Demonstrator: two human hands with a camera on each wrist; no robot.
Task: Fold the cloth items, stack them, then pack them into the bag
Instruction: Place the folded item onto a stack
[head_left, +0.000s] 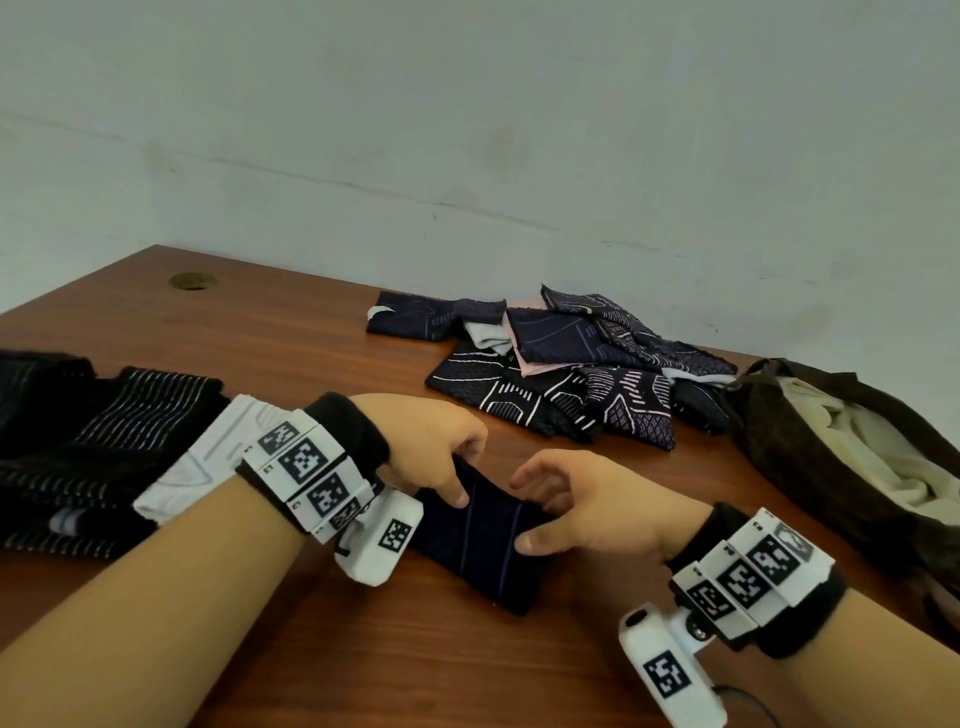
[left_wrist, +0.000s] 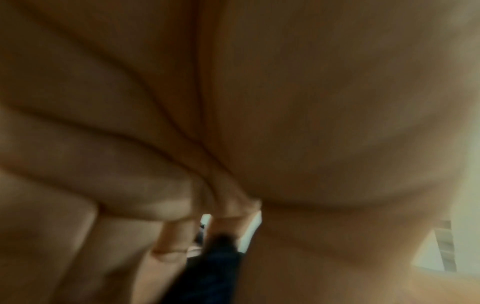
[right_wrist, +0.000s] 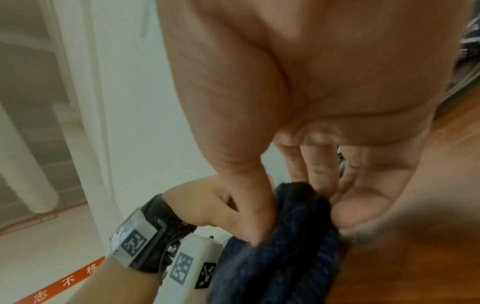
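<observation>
A small folded navy cloth with thin purple stripes (head_left: 480, 540) lies on the wooden table (head_left: 467, 665) between my hands. My left hand (head_left: 441, 457) pinches its far left edge, thumb on top. My right hand (head_left: 566, 514) pinches its right edge; in the right wrist view the thumb (right_wrist: 249, 216) presses into the cloth (right_wrist: 280, 257). The left wrist view is blurred and shows curled fingers around a dark strip of cloth (left_wrist: 210, 267). A loose pile of navy patterned cloths (head_left: 571, 374) lies further back. A brown bag (head_left: 810, 447) with a cream lining stands open at the right.
A stack of dark striped cloths (head_left: 83, 457) with a white cloth (head_left: 202, 467) on it lies at the left edge. A round cable hole (head_left: 192, 281) sits at the table's far left. A pale wall stands behind the table.
</observation>
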